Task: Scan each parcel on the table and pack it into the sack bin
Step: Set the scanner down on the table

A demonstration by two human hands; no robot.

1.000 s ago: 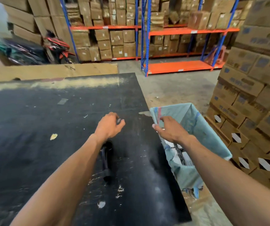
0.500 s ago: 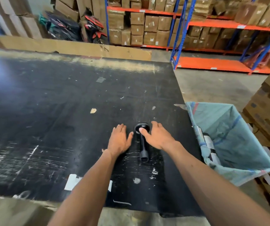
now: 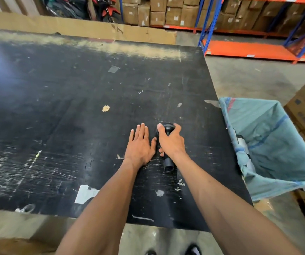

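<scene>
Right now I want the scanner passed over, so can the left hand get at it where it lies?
Probably yes. The left hand lies flat on the table right beside the scanner, nothing between them, but the right hand already grips its handle, leaving only the ends exposed.

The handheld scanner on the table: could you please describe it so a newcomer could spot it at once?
On the big black table, look near the right edge beside the blue sack bin. The scanner lies there under the right hand, beside the flat left hand: the only bulky black object on the table.
</scene>
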